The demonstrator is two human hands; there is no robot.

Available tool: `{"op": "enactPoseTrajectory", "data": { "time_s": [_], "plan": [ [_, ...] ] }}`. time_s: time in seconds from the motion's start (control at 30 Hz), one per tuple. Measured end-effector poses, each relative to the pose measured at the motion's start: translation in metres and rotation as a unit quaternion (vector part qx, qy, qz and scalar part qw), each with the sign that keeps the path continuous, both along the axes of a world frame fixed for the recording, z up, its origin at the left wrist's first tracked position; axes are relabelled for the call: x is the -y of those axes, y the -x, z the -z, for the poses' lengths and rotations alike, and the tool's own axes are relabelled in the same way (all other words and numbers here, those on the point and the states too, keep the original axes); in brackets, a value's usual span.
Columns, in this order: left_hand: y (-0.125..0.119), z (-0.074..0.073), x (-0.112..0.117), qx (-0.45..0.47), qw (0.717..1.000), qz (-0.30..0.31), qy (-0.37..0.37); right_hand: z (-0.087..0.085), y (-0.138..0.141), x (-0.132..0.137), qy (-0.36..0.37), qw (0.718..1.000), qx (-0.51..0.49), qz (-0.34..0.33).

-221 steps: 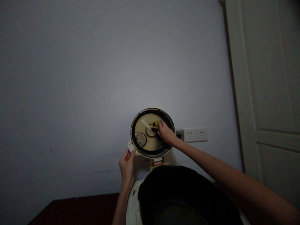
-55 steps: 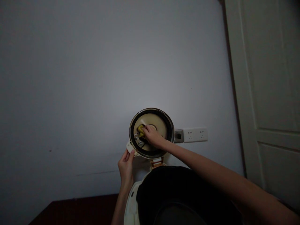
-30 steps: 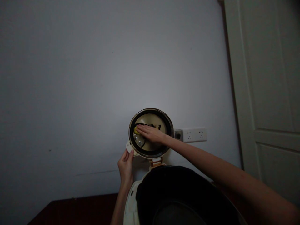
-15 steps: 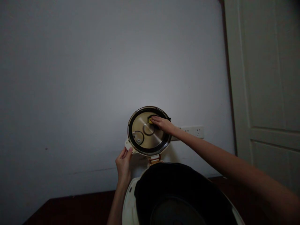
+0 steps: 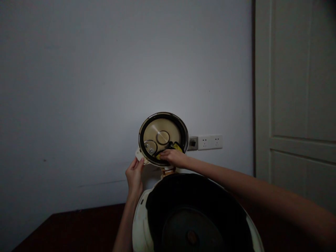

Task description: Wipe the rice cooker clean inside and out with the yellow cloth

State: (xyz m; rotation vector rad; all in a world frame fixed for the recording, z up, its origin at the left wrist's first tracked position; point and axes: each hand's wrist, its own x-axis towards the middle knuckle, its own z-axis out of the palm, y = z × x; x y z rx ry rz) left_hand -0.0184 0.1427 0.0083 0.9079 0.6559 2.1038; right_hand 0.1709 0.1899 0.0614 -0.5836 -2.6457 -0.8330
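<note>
A white rice cooker (image 5: 140,224) stands open in front of me, its dark inner cavity facing up. Its round lid (image 5: 162,133) is raised upright, showing a metal inner plate with a black ring. My right hand (image 5: 173,157) presses a yellow sponge (image 5: 177,147) against the lower edge of that plate, fingers closed on it. My left hand (image 5: 134,174) grips the white tab at the lid's lower left rim and steadies it.
The cooker sits on a dark wooden table (image 5: 78,227) against a plain grey wall. A white double socket (image 5: 210,142) and a switch (image 5: 193,143) are on the wall right of the lid. A white door (image 5: 296,105) stands at the right.
My right hand has swept the sponge from the upper right of the lid plate down to its lower edge. The view has tilted down, showing more of the cooker's inside. My left hand keeps its hold.
</note>
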Motion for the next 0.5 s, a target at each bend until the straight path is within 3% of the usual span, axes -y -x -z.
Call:
{"op": "enactPoseTrajectory", "data": {
  "time_s": [0.17,0.3,0.4,0.5],
  "plan": [
    [0.0,-0.002,0.002,-0.003,1.0,0.003,0.008,-0.02,-0.002,0.004,0.015,1.0,0.014,-0.011],
    [0.001,-0.002,0.002,0.002,1.0,0.016,0.012,-0.033,-0.022,0.032,-0.008,0.994,-0.084,-0.074],
    [0.003,-0.001,0.001,0.002,0.999,0.034,0.01,-0.026,-0.05,0.073,-0.043,0.963,-0.233,-0.131],
    [0.003,0.0,0.001,0.005,0.999,0.042,0.004,-0.001,-0.084,0.118,-0.058,0.926,-0.361,-0.091]
  ]
}}
